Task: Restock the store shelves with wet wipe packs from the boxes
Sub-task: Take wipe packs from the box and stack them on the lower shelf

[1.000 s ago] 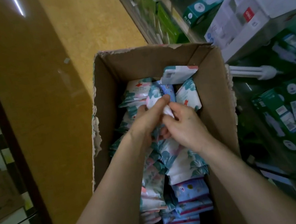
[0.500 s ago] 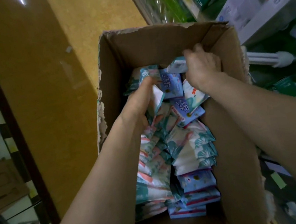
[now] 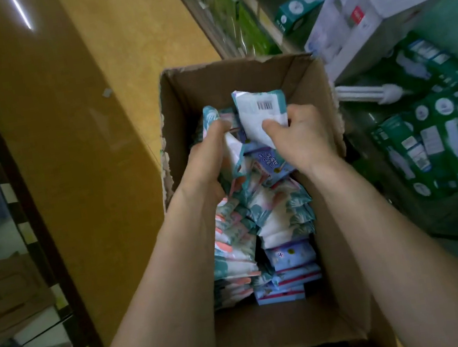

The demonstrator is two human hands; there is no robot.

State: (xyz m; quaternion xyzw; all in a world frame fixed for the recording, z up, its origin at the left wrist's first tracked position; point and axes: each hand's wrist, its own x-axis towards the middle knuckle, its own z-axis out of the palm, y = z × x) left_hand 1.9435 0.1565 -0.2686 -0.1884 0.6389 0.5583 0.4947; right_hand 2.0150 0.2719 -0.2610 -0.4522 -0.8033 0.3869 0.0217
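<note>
Cardboard box [image 3: 237,79] holds wet wipe packs [image 3: 283,218] in rows.

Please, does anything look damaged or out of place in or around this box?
Yes. The left rim of the cardboard box is torn and ragged. To its right, a bare white lamp bulb lies loose beside the green cartons, out of any packaging. The wet wipe packs at the far end lie jumbled.

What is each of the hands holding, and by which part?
The right hand pinches the barcoded pack by its near end; the left hand grips several teal packs around their upper parts.
</note>
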